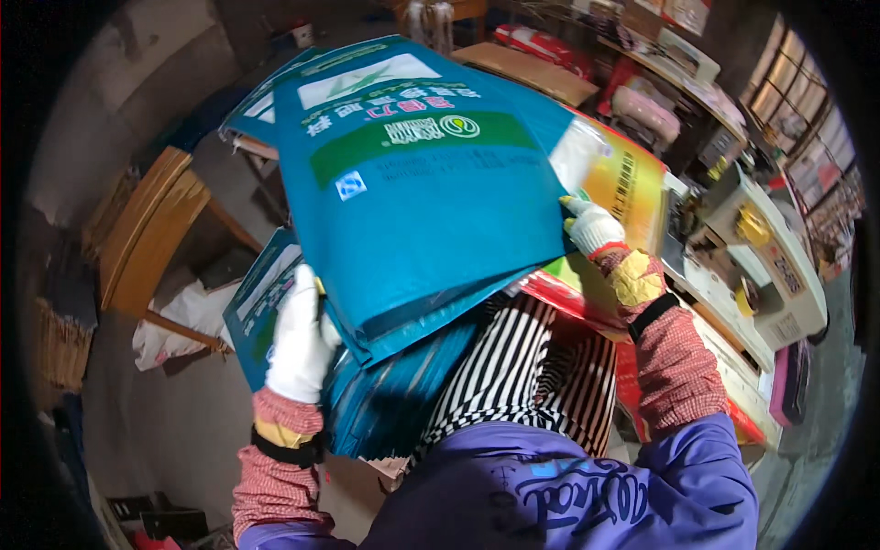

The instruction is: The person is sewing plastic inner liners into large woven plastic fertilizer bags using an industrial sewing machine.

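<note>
A large flat blue sack (pixel 422 211) with a green printed band spreads out in front of me, its near end over my lap. My left hand (pixel 301 335), in a white glove with yellow at a fingertip, grips the sack's near left edge; its fingers are partly hidden there. At the right edge, my right hand (pixel 594 227), in a similar glove, pinches the sack between thumb and fingers. More blue sacks (pixel 390 394) lie beneath, across my legs. Another blue sack (pixel 261 289) shows beside my left hand.
A yellow, red and green sack (pixel 632 188) lies to the right, under my right forearm. Beyond it stands a pale sewing machine (pixel 770 257) on a table. A wooden chair or stool (pixel 151 234) stands at left, near a white cloth or bag (pixel 188 321) on the floor.
</note>
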The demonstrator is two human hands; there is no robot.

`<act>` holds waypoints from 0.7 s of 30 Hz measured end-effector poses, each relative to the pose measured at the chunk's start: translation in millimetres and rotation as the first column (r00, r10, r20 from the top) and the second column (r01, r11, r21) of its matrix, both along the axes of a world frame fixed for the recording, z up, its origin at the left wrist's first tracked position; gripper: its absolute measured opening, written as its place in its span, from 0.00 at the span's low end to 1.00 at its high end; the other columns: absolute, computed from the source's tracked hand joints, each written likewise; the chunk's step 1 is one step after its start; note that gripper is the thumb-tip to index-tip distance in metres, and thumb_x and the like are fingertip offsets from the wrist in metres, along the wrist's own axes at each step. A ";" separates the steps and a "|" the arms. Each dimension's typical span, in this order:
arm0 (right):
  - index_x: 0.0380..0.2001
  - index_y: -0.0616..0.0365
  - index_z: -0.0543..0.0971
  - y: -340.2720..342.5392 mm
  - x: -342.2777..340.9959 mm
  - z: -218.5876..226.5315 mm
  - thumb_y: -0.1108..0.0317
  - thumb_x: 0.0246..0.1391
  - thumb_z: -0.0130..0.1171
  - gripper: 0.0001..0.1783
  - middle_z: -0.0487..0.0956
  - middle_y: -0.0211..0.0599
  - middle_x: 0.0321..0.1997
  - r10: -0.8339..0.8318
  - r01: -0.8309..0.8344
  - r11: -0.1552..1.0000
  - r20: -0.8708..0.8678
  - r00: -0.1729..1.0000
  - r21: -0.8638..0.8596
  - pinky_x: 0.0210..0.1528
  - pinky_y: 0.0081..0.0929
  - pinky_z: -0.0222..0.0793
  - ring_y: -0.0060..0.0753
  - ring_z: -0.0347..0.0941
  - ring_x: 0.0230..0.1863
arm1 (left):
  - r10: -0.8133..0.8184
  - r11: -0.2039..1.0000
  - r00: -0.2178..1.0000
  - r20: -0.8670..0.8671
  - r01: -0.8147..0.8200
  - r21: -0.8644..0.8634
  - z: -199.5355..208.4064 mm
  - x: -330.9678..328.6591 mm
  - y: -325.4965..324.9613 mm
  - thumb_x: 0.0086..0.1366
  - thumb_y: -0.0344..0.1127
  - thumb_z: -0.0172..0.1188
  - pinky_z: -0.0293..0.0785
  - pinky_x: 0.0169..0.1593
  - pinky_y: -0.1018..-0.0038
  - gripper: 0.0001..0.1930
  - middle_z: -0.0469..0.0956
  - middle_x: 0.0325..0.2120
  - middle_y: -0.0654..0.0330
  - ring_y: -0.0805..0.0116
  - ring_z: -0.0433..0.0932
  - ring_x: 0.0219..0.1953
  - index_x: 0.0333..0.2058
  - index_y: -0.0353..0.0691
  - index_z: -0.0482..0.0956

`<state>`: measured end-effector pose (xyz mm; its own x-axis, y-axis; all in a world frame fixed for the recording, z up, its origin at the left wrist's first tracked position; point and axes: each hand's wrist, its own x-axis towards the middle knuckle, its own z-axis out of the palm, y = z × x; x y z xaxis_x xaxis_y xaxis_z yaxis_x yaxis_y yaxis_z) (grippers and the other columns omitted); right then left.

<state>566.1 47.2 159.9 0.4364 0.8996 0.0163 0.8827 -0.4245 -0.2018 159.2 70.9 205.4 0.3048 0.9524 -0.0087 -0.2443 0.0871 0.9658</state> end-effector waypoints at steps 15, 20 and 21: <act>0.53 0.44 0.69 33.0 -23.3 -0.8 0.65 0.47 0.51 0.25 0.77 0.49 0.37 0.027 -0.027 0.997 0.003 1.000 0.068 0.36 0.35 0.70 0.47 0.75 0.34 | 0.286 0.746 0.809 -0.514 0.148 0.649 41.7 -32.1 64.0 0.62 0.37 0.50 0.64 0.27 0.72 0.11 0.66 0.19 0.60 0.71 0.67 0.22 0.21 0.39 0.69; 0.53 0.54 0.68 91.6 -58.4 -7.7 0.70 0.48 0.51 0.25 0.77 0.48 0.38 0.361 -0.300 0.869 -0.091 0.928 0.394 0.38 0.31 0.69 0.40 0.74 0.35 | 0.497 0.798 0.727 -0.474 -0.167 0.580 75.7 -73.9 39.4 0.62 0.42 0.52 0.57 0.29 0.83 0.14 0.62 0.19 0.70 0.82 0.59 0.24 0.22 0.40 0.67; 0.53 0.51 0.68 103.0 -84.0 -0.2 0.70 0.48 0.50 0.25 0.76 0.46 0.43 0.364 -0.290 0.911 -0.241 0.899 0.293 0.43 0.31 0.69 0.42 0.74 0.42 | 0.564 0.771 0.697 -0.442 -0.253 0.584 74.0 -75.8 24.2 0.63 0.43 0.51 0.58 0.29 0.82 0.15 0.63 0.20 0.69 0.82 0.60 0.24 0.23 0.38 0.67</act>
